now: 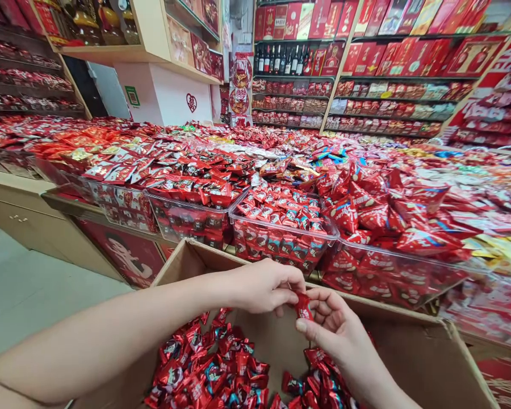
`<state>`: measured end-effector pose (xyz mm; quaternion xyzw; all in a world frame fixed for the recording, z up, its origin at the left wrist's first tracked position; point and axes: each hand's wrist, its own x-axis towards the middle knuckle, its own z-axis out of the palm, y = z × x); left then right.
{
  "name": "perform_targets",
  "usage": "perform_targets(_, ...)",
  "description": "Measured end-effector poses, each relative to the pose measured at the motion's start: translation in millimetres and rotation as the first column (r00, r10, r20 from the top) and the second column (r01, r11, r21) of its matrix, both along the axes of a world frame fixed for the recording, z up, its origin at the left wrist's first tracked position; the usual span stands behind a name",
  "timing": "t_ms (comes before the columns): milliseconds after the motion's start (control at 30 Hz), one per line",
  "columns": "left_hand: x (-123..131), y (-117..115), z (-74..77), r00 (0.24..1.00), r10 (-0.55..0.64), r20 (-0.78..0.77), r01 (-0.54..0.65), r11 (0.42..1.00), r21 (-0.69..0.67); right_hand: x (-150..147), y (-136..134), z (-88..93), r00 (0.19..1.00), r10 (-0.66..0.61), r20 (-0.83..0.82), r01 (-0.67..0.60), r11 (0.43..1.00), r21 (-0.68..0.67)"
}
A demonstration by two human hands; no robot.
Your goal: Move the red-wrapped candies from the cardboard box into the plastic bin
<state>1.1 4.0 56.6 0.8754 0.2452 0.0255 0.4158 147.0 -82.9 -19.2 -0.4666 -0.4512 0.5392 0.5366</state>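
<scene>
My left hand [266,286] and my right hand [332,326] meet over an open cardboard box [413,335]. Both pinch one small red wrapped candy [303,307] between their fingertips. The box below holds a heap of several red wrapped candies [221,369]. Just beyond the box stands a clear plastic bin [281,244] packed with the same kind of red candies.
More clear bins [187,218] of red sweets line the front of a wide display table [55,196] heaped with packets. Shelves [387,74] of red boxes and bottles fill the back wall. Grey floor [21,289] lies to the left.
</scene>
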Motion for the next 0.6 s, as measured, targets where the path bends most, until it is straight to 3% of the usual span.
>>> perform_targets(100, 1, 2, 4.7, 0.997, 0.035, 0.065, -0.020, 0.975, -0.221, 7, 0, 1.4, 0.962, -0.124, 0.242, 0.072, 0.975, 0.212)
perform_targets(167, 2, 1, 5.6, 0.996, 0.053, 0.068, -0.027, 0.940, -0.341, 11, -1, 2.4, 0.865, -0.255, 0.433, 0.058, 0.907, 0.417)
perform_targets(267, 3, -1, 2.2, 0.992, 0.081, 0.098, -0.042, 0.937, -0.346, 12, -3, 2.9, 0.706, -0.398, 0.586, -0.030, 0.809, 0.586)
perform_targets(333, 3, -2, -1.7, 0.988, 0.089, 0.126, -0.048, 0.955, -0.292, 12, -4, 1.8, 0.676, -0.442, 0.590, -0.015, 0.792, 0.610)
perform_targets(433, 4, -3, -5.8, 0.979, 0.095, 0.179, -0.044, 0.963, -0.267, 13, -4, -1.8, 0.716, -0.436, 0.545, 0.058, 0.815, 0.577)
perform_targets(600, 3, -4, -4.9, 0.966, 0.114, 0.234, -0.048, 0.962, -0.270, 14, -4, -8.0, 0.860, -0.286, 0.422, 0.074, 0.889, 0.451)
